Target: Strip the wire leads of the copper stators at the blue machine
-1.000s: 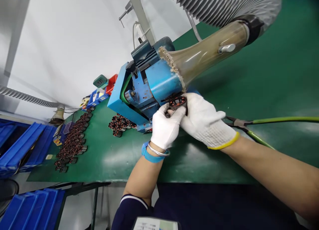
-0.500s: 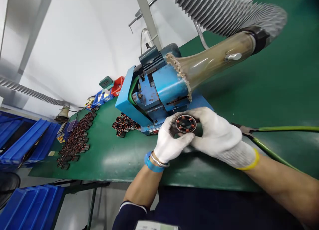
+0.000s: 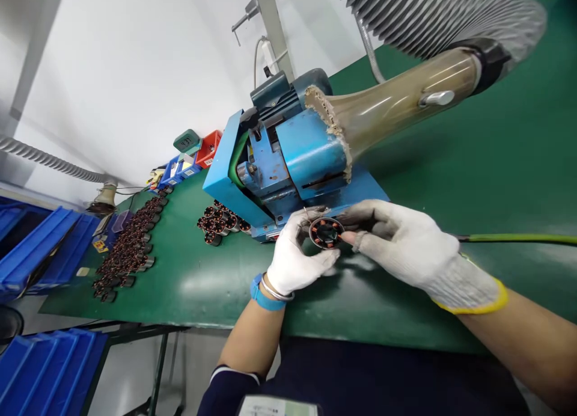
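A round motor stator, with a metal rim and copper windings, is held in front of the blue machine. My left hand, in a white glove, has its fingers closed around the stator's left side. My right hand, also gloved, is at the right, its thumb and fingers apart. Its bare thumb tip is at the stator's right edge, and no other thing shows in this hand. A thin wire end sticks up near my left fingers. Behind both hands stands the blue belt-driven machine.
More stators are grouped left of the machine, and a long pile of stators lies farther left. A green tool handle extends beyond my right hand. A clear duct rises from the machine. Blue trays stand below the table's left end.
My right hand has moved right, away from around the stator, and its fingers have spread. My left hand keeps the stator, now slightly farther left. The plier jaws are hidden behind my right hand.
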Demonstrator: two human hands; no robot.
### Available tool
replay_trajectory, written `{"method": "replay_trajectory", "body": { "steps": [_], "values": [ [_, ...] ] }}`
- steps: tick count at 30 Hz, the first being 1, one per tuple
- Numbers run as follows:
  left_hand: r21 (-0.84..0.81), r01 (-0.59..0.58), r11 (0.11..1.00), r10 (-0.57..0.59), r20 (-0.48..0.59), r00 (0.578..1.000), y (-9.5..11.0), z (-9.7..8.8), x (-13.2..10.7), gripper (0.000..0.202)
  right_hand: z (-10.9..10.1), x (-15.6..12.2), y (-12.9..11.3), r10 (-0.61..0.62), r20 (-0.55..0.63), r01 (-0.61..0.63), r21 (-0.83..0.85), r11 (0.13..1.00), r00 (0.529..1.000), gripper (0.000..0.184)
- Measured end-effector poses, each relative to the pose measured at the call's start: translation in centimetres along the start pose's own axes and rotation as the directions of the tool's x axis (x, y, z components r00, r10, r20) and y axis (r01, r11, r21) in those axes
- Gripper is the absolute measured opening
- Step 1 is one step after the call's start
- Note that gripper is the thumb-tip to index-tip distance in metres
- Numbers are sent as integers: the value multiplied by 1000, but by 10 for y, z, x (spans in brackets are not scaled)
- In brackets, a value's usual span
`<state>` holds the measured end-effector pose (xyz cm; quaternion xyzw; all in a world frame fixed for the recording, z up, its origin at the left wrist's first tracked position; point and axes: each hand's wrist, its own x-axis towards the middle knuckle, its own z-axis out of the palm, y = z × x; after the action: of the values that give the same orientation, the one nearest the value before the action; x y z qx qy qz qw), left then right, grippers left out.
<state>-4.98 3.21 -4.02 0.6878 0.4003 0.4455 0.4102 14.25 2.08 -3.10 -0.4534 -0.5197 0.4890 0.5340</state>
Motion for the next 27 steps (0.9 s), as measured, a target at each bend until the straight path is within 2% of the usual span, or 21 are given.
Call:
{"method": "replay_trajectory", "body": {
  "steps": [4,7,11,16,18,22,24,27],
  "values": [
    [23,35,999,-35,-20,999,4,-1,-3,72,-4,3,-1,228,148,-244,104,964,962,36],
    [-4,28,1000,-28,-42,999,7,4,-4,71,-4,4,-4,308,139,-336,301,892,941,40],
    [-23,41,999,-44,-106,993,10,12,-4,71,1,5,-5,284,32,-269,443,855,958,39],
    [-6,40,999,-41,-120,992,9,12,-3,72,6,6,3,266,-100,-196,446,873,959,38],
    [56,-5,998,12,-123,992,8,10,-4,70,8,4,5,263,-114,-193,421,886,958,37],
    [150,-79,986,94,-98,991,6,9,-5,61,3,5,4,242,-145,-203,236,950,959,35],
    [188,-83,979,104,-109,988,6,11,-5,60,-6,12,2,227,-263,-157,262,952,938,39],
    [217,-91,972,119,-120,986,6,13,-6,59,-17,22,-3,164,-483,44,389,920,860,49]
  ]
}}
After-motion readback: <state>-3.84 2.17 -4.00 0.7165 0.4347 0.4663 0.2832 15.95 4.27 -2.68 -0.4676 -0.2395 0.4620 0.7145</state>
